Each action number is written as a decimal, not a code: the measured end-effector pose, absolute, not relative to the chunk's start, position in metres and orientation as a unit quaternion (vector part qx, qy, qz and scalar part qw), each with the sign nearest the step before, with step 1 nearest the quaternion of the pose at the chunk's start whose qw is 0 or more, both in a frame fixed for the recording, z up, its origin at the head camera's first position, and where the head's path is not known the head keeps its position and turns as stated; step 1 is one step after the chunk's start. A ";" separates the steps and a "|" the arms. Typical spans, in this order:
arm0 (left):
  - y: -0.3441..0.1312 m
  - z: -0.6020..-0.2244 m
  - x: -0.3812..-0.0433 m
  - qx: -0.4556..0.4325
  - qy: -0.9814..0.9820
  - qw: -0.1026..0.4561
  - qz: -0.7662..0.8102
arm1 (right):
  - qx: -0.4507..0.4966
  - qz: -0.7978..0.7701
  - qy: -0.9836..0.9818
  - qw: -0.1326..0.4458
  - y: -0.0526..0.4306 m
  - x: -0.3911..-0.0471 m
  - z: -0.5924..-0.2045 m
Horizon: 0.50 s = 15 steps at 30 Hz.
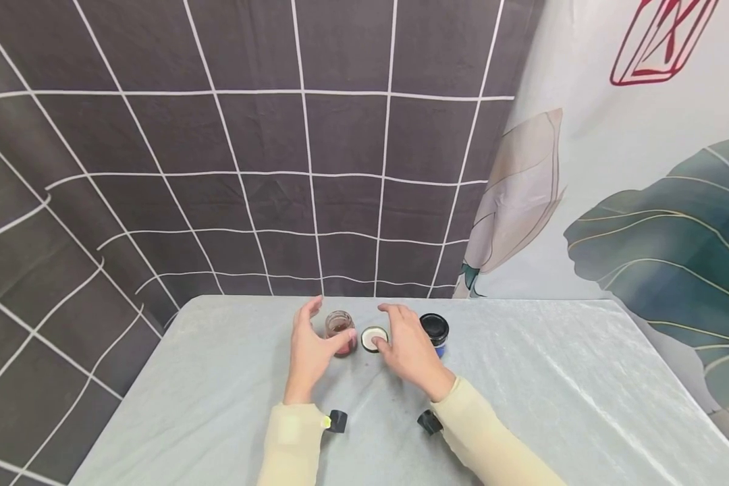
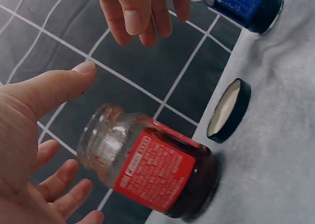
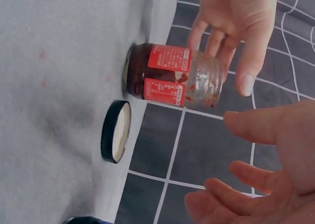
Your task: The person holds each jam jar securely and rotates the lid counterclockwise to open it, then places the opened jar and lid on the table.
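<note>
An opened glass jar [image 1: 335, 325] with red labels stands upright on the cloth, dark reddish contents in its lower part and smears inside the neck. My left hand [image 1: 308, 354] is spread beside it, thumb and fingers apart; the left wrist view shows a gap between hand and jar [image 2: 152, 165]. Right of the jar lies its dark-rimmed lid [image 1: 374, 335], pale inner side up. Over the lid hovers my right hand [image 1: 414, 352], with loosely bent fingers and nothing held, as the right wrist view shows beside the lid [image 3: 116, 132].
A second jar [image 1: 435, 329], with a black lid and blue label, stands just right of my right hand. Pale grey cloth covers the table [image 1: 219, 391]. Behind it hangs a dark grid-patterned curtain [image 1: 346, 138], with a leaf-print cloth [image 1: 662, 229] on the right.
</note>
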<state>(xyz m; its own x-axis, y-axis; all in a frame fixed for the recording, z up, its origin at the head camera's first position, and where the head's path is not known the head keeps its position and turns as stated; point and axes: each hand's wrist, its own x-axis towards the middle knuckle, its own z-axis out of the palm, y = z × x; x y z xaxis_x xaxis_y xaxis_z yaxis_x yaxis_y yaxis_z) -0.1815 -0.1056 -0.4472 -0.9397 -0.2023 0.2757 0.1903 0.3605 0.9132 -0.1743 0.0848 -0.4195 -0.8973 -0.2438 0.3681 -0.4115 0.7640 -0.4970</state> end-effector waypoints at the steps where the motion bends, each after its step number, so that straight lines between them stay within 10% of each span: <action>1: -0.105 -0.446 -0.181 0.002 -0.807 0.174 -0.564 | 0.177 0.295 -0.928 0.144 0.086 -0.174 -0.419; 15: -0.099 -0.430 -0.176 -0.013 -0.819 0.182 -0.544 | 0.190 0.306 -0.916 0.177 0.097 -0.173 -0.408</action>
